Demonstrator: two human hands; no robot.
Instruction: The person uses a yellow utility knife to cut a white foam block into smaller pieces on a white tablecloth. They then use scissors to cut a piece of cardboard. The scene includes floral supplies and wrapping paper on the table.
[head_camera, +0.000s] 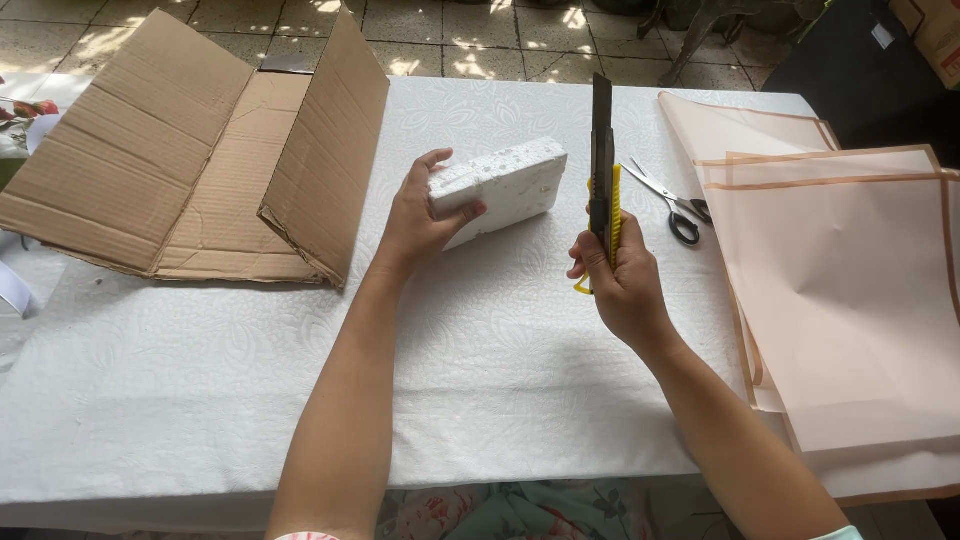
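Gripping a foam block (500, 190) on the white-clothed table (200, 380), left hand (420, 225); right hand (620, 285) clenches a utility knife (603, 165).

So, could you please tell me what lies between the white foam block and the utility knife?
Nothing but bare white tablecloth lies between the foam block and the utility knife, as the head view shows.

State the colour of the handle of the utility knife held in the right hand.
Yellow with a dark slider; the utility knife in the right hand shows in the head view.
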